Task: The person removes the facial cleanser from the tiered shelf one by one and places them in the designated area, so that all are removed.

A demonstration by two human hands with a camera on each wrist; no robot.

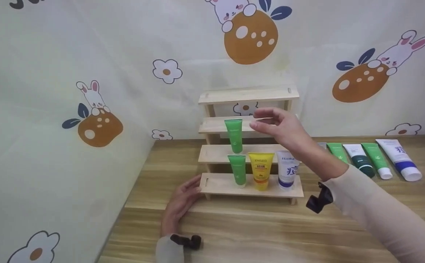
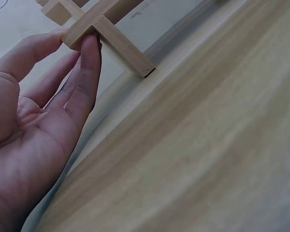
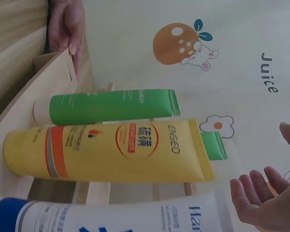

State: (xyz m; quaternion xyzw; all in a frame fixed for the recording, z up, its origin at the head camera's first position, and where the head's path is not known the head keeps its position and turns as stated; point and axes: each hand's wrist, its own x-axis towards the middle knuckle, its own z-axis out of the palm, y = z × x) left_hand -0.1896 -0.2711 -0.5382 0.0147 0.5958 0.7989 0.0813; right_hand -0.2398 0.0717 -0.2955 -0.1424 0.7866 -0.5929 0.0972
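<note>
A stepped wooden display rack point(image 1: 212, 98) stands on the table against the printed backdrop. My left hand point(image 1: 181, 201) pinches the left end of its lowest board point(image 2: 79, 36), thumb and fingers on either side of the wood. On that board stand a green tube point(image 1: 238, 170), a yellow tube point(image 3: 111, 152) and a white-and-blue tube point(image 1: 287, 170), caps down. One step higher, another green tube point(image 1: 234, 135) stands upright. Just right of its top, my right hand point(image 1: 289, 128) hangs in the air, holding nothing, its fingers and thumb apart.
Right of the rack, several tubes lie on the wooden table point(image 1: 249, 233): green ones point(image 1: 376, 160), a white-and-dark-green one point(image 1: 358, 160) and a large white-and-blue one point(image 1: 400, 160). A patterned backdrop point(image 1: 132, 44) rises behind and to the left.
</note>
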